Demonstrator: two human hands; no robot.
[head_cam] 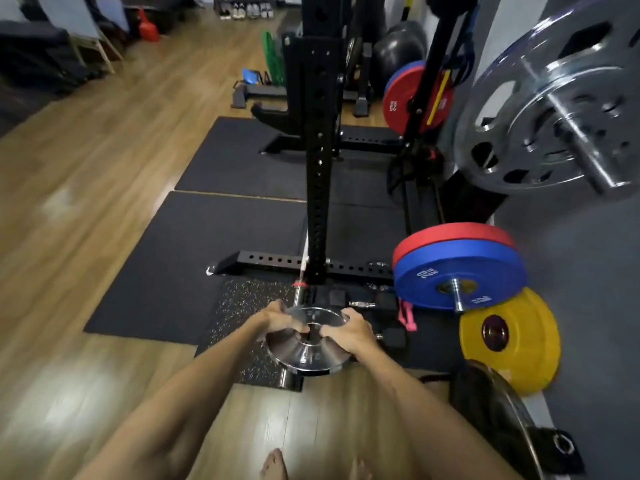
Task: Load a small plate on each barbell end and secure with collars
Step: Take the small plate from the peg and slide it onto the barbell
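Small chrome plate [306,344] gripped between both hands: left hand [277,320] curled on far-left rim, right hand [348,332] on right rim. Barbell end [287,377] just below plate.

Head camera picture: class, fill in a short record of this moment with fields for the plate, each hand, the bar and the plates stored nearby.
plate: small chrome plate, hole lined up on the barbell sleeve end
left hand: left hand grips the plate's left rim
right hand: right hand grips the plate's right rim
bar: barbell sleeve low over the speckled mat
stored plates: blue plate and red plate on a peg, yellow plate below
collar: not identifiable
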